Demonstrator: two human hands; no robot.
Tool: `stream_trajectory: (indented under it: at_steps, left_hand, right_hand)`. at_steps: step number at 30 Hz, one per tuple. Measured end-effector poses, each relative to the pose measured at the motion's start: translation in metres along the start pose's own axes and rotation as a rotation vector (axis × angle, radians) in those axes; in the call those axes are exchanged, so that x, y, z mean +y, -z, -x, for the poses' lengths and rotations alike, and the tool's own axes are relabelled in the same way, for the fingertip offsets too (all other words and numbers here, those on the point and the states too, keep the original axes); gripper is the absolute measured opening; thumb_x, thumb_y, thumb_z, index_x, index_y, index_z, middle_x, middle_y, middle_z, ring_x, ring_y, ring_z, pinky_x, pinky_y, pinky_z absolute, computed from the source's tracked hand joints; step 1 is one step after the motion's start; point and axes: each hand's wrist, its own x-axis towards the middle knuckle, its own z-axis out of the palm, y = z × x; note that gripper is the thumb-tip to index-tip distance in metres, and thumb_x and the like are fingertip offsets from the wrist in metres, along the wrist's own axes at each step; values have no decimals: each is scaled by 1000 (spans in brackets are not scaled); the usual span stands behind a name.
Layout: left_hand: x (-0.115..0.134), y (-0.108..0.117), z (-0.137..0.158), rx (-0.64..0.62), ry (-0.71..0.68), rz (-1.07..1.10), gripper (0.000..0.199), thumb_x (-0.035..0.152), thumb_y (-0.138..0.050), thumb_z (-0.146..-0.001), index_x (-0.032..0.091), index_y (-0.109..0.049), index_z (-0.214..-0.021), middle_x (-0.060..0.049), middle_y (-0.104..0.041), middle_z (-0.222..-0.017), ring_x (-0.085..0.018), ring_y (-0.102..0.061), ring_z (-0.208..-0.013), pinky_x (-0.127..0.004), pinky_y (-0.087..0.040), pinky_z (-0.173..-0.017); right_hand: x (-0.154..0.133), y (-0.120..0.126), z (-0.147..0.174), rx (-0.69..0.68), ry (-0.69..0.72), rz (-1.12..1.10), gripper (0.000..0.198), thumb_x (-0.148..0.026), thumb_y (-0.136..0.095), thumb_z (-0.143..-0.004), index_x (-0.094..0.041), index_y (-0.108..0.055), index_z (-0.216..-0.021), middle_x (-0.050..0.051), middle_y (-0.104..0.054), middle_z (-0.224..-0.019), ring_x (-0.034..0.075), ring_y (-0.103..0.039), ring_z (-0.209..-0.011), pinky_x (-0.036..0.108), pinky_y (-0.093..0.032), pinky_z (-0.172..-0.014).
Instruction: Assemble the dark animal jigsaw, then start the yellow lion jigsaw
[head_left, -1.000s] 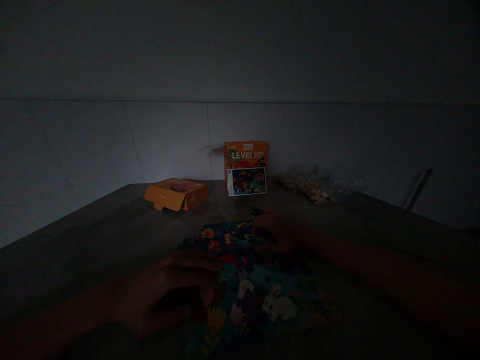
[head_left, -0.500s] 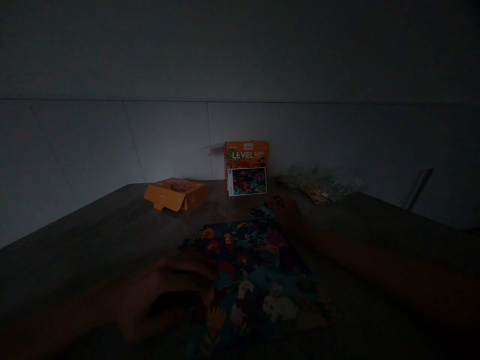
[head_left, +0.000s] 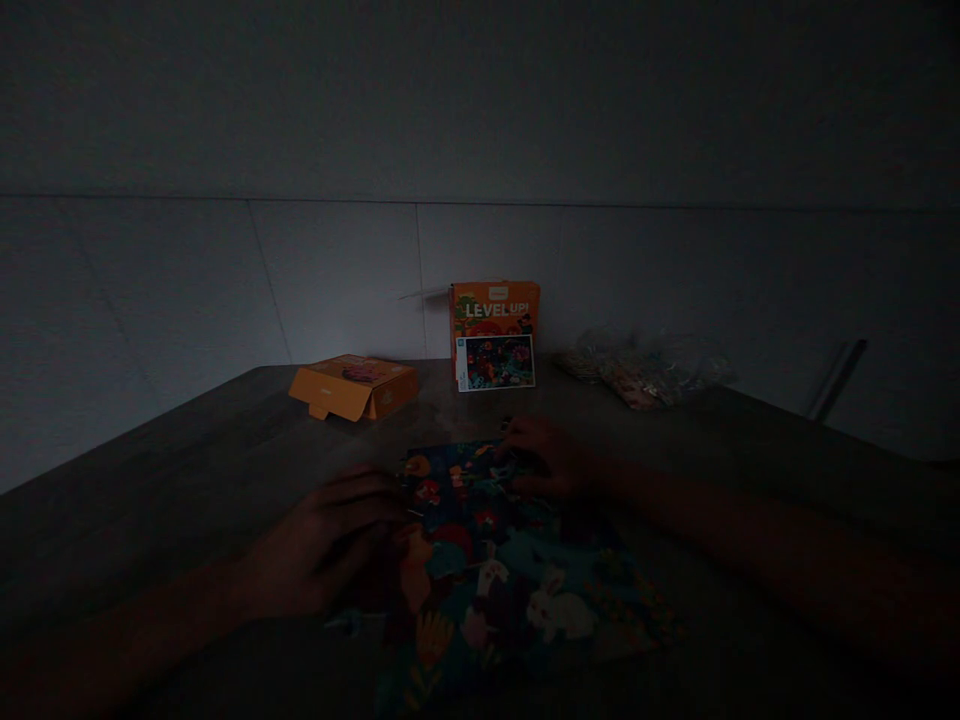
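Note:
A colourful jigsaw puzzle [head_left: 487, 570] with white rabbits, flowers and dark blue ground lies flat on the table, mostly joined. My left hand [head_left: 330, 540] rests along its left edge, fingers stretched out and apart, nothing visibly held. Under the left wrist lies a small loose puzzle piece [head_left: 352, 624]. At the upper right edge, my right hand [head_left: 551, 455] bends its fingers and thumb around puzzle pieces against the joined part. Dim light and the fingers hide much of that grip.
An orange "LEVEL UP!" box [head_left: 495, 308] stands at the back, with a picture card [head_left: 497, 362] leaning on it. To its left lies an opened orange box [head_left: 356, 385]. Clear plastic bags [head_left: 645, 370] sit at the back right, before the wall [head_left: 337, 270].
My right hand has moved left and nearer, bringing pieces from beyond the puzzle's top edge against it. My left hand has shifted slightly up along the left edge, uncovering a loose piece.

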Motion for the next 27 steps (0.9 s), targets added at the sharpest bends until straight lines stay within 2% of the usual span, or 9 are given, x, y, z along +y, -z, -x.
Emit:
stream_trajectory:
  at_steps: [4, 7, 10, 13, 16, 18, 21, 24, 27]
  left_hand:
    - [-13, -4, 2, 114, 158, -84, 33, 9, -37, -96, 18, -66, -109, -9, -64, -108, -21, -61, -101, -37, -54, -85]
    - [-17, -5, 4, 150, 184, -95, 31, 10, -39, -94, 16, -66, -106, -10, -64, -105, -22, -61, -99, -39, -53, -84]
    - [-18, -6, 5, 172, 171, -101, 29, 10, -41, -92, 15, -66, -105, -10, -64, -105, -22, -60, -99, -40, -52, -85]
    - [-16, -6, 5, 196, 152, -104, 27, 11, -42, -93, 15, -66, -105, -10, -64, -104, -23, -59, -99, -40, -51, -85]
    - [-1, -5, 3, 226, 187, -66, 22, 17, -48, -95, 15, -66, -108, -10, -66, -102, -23, -59, -100, -40, -50, -87]
    - [19, -5, 2, 234, 295, 36, 22, 23, -56, -94, 16, -65, -113, -9, -68, -104, -22, -61, -101, -38, -51, -88]
    - [53, -8, -3, 171, 459, 389, 32, 32, -63, -92, 18, -62, -121, -7, -70, -103, -18, -65, -87, -30, -54, -76]
    - [74, -14, -8, 103, 452, 580, 29, 28, -69, -87, 17, -66, -113, -6, -71, -105, -19, -66, -91, -30, -55, -79]
    - [73, -16, -10, 130, 430, 649, 14, 16, -65, -86, 15, -67, -100, -6, -70, -103, -18, -65, -93, -29, -54, -81]
  right_hand:
    - [-8, 4, -3, -83, -53, 103, 29, -38, -67, -85, -13, -64, -100, 13, -54, -104, 28, -53, -95, 40, -44, -83]
    - [-11, 5, -4, -99, -105, 92, 22, -33, -65, -85, -16, -59, -97, 12, -55, -102, 26, -54, -93, 37, -45, -82]
    - [-11, 4, -6, -41, -202, 2, 25, -37, -65, -83, -19, -54, -97, 9, -58, -98, 25, -56, -89, 34, -47, -76]
    - [-23, 3, -11, 79, -330, -112, 24, -43, -60, -86, -20, -54, -94, 6, -61, -88, 23, -59, -79, 31, -46, -66]
    - [-52, -2, -18, 201, -414, -233, 32, -48, -63, -86, -20, -58, -99, 5, -65, -88, 22, -62, -77, 30, -47, -63]
    - [-77, -9, -18, 188, -446, -367, 42, -48, -70, -83, -21, -56, -112, 4, -67, -92, 23, -64, -79, 30, -49, -65]
    - [-104, -26, -13, 24, -342, -518, 59, -46, -71, -84, -21, -50, -132, 5, -69, -89, 23, -66, -76, 32, -53, -66]
    - [-114, -43, -7, -66, -156, -534, 65, -48, -66, -87, -19, -45, -141, 13, -67, -112, 29, -66, -98, 40, -55, -81]
    - [-114, -50, -7, -54, -76, -470, 53, -40, -51, -95, -17, -44, -143, 15, -61, -126, 28, -62, -112, 41, -52, -92]
